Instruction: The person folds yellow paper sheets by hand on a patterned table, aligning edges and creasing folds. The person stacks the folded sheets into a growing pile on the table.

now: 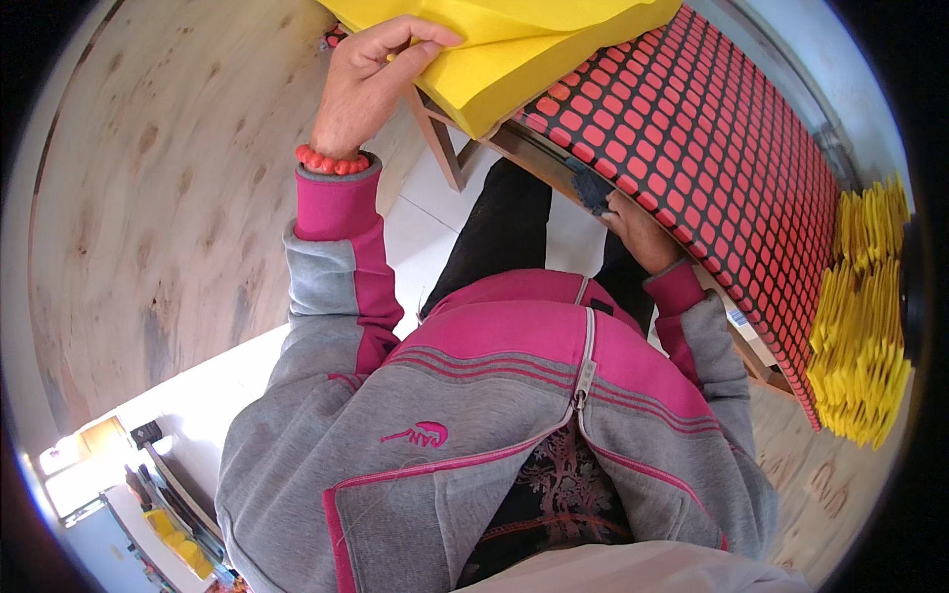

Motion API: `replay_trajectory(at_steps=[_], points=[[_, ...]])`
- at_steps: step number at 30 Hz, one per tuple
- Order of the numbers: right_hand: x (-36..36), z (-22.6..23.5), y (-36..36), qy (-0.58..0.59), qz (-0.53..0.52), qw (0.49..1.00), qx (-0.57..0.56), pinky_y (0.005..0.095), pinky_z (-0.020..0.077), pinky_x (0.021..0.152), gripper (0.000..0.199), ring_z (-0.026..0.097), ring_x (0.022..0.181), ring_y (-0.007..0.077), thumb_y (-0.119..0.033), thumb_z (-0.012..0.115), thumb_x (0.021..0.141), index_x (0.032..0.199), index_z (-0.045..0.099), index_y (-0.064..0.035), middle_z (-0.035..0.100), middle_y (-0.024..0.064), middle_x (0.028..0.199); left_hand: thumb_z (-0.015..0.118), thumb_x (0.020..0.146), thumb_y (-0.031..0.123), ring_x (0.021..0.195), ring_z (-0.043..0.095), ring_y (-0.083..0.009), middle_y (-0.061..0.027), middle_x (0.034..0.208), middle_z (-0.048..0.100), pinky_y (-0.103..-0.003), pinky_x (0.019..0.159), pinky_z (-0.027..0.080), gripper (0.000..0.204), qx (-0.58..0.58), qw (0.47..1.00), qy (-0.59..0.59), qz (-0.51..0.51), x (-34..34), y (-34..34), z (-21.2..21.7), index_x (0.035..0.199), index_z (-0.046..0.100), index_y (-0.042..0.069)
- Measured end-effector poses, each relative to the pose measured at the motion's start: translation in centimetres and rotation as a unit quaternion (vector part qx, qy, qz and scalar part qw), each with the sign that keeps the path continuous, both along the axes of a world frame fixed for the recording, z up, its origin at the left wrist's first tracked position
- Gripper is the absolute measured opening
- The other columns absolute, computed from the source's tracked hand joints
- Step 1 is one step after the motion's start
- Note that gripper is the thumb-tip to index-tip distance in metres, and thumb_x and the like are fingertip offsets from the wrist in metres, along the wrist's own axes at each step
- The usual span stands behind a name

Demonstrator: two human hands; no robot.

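My left hand [371, 79], with a red bead bracelet at the wrist, grips the near edge of a thick yellow foam sheet [524, 44] that overhangs the table at the top. My right hand [645, 235] is lower, at the table's front edge. Its fingers are closed on a small dark grey lump [591, 188] pressed against the rim of a red mat with a black grid [712, 128]. The mat covers the tabletop, and the foam sheet lies over its far left part. My grey and pink jacket fills the lower middle of the view.
A pile of several small yellow foam pieces [862, 326] lies to the right of the mat. A wooden table leg [442, 148] stands on the white tiled floor [420, 222]. A large plywood board [168, 198] fills the left side.
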State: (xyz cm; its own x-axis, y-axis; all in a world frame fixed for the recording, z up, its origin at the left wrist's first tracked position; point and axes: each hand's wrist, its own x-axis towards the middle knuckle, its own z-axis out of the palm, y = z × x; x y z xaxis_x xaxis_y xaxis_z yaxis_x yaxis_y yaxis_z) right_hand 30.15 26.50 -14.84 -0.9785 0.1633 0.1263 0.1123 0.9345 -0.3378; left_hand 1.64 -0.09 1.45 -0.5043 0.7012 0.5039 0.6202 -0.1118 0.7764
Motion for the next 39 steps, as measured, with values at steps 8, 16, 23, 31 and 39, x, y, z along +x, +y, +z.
replay_trajectory(at_steps=[8,16,23,31,39], points=[[0.5,6.7,-4.9,0.036,0.119,0.992,0.005,0.0418,0.0536,0.079,0.027,0.066,0.093,0.0332,-0.009,0.076,0.079,0.1,0.061,-0.0035,0.064,0.011,0.105,0.056,0.102,0.005,0.099,0.061,-0.0082,-0.0001,0.105,0.07,-0.023,0.089,0.047,0.02,-0.02,0.999,-0.028,-0.018,-0.9,-0.4,-0.2,0.112,0.073,0.001],[-7.1,19.8,-7.3,0.193,0.324,0.925,-0.037,0.0348,0.0553,0.069,0.013,0.07,0.084,0.0258,-0.007,0.075,0.083,0.092,0.066,-0.005,0.071,0.0091,0.096,0.054,0.103,0.005,0.099,0.061,-0.0077,0.0003,0.105,0.07,-0.024,0.089,0.047,0.02,-0.018,0.997,-0.056,-0.045,-1.0,-0.4,-0.2,0.112,0.072,0.002],[-14.8,20.6,-7.8,0.294,0.338,0.894,0.031,0.0344,0.0557,0.072,0.015,0.068,0.086,0.0237,-0.012,0.073,0.082,0.095,0.066,-0.0099,0.066,0.0034,0.095,0.056,0.103,0.007,0.098,0.063,-0.0065,0.0013,0.103,0.072,-0.023,0.088,0.05,0.02,-0.002,0.998,-0.034,-0.06,-0.6,-0.3,0.2,0.113,0.073,0.004],[-15.2,19.2,-7.2,0.303,0.319,0.893,0.09,0.0345,0.0578,0.077,0.019,0.069,0.091,0.0242,-0.008,0.074,0.079,0.097,0.069,-0.0066,0.068,0.0051,0.101,0.051,0.102,0.002,0.099,0.064,-0.0083,-0.0007,0.105,0.072,-0.023,0.092,0.049,0.024,0.001,0.997,-0.041,-0.067,-0.5,-0.4,0.4,0.113,0.072,0.003],[-16.2,18.4,-7.4,0.328,0.293,0.898,-0.014,0.0383,0.0549,0.074,0.009,0.067,0.087,0.027,-0.008,0.065,0.088,0.097,0.066,-0.0061,0.065,0.0083,0.093,0.046,0.103,0.005,0.108,0.062,-0.0127,-0.004,0.111,0.07,-0.027,0.097,0.046,0.027,-0.029,0.995,-0.028,-0.087,-1.0,-0.9,0.9,0.114,0.07,0.0]])
